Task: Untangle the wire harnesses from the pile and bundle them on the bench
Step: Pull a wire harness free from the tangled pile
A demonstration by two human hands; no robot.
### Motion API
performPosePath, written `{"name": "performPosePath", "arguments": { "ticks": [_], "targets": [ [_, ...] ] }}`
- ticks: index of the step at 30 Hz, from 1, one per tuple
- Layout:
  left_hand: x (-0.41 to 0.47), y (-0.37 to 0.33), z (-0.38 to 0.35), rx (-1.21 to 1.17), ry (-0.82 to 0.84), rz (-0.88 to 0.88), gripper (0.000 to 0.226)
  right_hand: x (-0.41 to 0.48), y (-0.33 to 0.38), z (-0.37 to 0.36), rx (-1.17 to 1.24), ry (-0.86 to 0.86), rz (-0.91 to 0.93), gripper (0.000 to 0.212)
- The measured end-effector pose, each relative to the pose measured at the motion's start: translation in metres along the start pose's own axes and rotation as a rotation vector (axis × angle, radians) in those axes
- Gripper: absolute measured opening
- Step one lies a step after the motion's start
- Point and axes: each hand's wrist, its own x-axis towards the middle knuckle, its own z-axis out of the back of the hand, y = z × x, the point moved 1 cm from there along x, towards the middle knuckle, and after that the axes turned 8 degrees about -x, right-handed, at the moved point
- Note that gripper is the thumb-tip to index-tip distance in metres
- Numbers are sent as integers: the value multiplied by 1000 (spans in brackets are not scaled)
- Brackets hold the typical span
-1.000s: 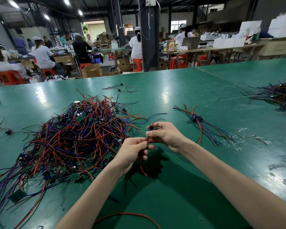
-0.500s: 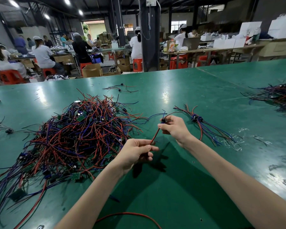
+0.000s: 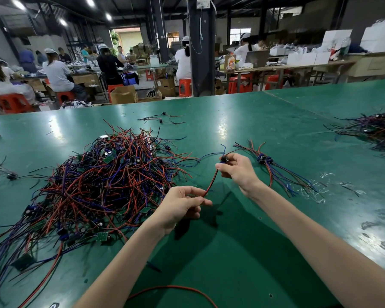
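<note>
Now the one relation that matters is where the held harness [image 3: 211,183] lies with respect to the started bundle [image 3: 276,172], and both are best placed from the big tangled pile [image 3: 102,181] of red, blue and black wires on the green bench [image 3: 231,252]. The harness is just off the pile's right edge, lifted clear of the bench and stretched between two hands. The left hand [image 3: 182,207], close to the pile's near right corner, pinches the lower end of its red wire between thumb and curled fingers. The right hand [image 3: 238,172], farther from the pile, is clamped on the upper end at the small black component [image 3: 223,159], from which a blue lead curls upward. So the long axis runs on a slant, rising away from the pile's near corner toward the right.

The bundle lies flat on the bench beyond the right hand, on the side away from the pile, its wires fanned along much the same slant. The right hand is plainly the nearer of the two, so laying the harness down looks like its job, I judge, with the left guiding the tail into line.

No tray or bin shows on the bench; the harnesses rest straight on it. A cardboard box [image 3: 122,94] stands on the floor behind the pile, its contents hidden.
</note>
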Motion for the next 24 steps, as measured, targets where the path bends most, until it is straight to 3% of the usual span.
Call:
{"name": "performPosePath", "arguments": {
  "ticks": [9,24],
  "targets": [
    [-7,-1,-6,-133,187,160,12,-5,-1,-8,-7,98,0,23],
    [-12,0,-4,145,275,108,21,-11,5,-11,60,144,-54,20]
  ]
}}
